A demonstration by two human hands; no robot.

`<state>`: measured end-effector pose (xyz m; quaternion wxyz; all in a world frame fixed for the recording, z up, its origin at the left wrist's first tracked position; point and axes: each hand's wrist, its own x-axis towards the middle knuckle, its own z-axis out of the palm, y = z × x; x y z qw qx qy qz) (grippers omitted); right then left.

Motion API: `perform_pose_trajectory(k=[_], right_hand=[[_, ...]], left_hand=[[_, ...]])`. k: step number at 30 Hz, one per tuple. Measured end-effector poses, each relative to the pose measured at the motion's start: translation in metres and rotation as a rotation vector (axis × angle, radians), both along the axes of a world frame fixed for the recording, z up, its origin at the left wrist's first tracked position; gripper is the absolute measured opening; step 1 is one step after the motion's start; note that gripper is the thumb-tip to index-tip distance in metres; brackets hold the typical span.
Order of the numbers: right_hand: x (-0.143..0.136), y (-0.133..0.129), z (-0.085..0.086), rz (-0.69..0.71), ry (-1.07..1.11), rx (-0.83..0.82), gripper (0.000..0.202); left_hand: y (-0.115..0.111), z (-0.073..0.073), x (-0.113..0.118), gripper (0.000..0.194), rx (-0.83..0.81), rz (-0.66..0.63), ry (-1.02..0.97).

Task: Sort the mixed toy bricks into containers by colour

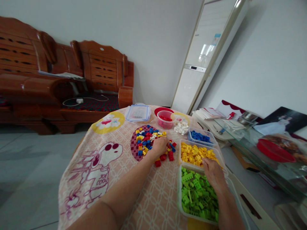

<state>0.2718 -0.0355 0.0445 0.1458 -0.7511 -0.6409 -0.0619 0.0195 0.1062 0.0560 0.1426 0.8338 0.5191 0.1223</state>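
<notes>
My left hand (161,146) is closed, its curled fingers down in a mixed pile of toy building bricks (146,137) in red, blue, yellow and white. Whatever it grips is hidden under the fingers. My right hand (213,171) reaches over the right part of a clear box of yellow bricks (192,153). Its fingers are pressed together at the bricks, and I cannot make out what is in them. Below that forearm stands a larger clear box of green bricks (196,195). Blue bricks (200,136) lie in a smaller box behind the yellow ones.
White bricks (181,127) are heaped on the patterned tablecloth (134,191). A round tub (165,123) holds red bricks, near a clear lidded box (137,112) at the back edge. To the right is a glass-topped table (249,150); a wooden sofa (103,73) stands at the left.
</notes>
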Motion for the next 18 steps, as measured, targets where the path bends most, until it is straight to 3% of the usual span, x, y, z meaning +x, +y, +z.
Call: perform_pose_trajectory(k=[9, 18], right_hand=[[0.003, 0.001, -0.005, 0.018, -0.002, 0.023, 0.04], [0.002, 0.0, -0.002, 0.018, -0.01, 0.002, 0.043]], left_hand=[[0.006, -0.001, -0.004, 0.018, 0.031, -0.012, -0.201], [-0.022, 0.015, 0.022, 0.023, -0.011, -0.282, -0.525]])
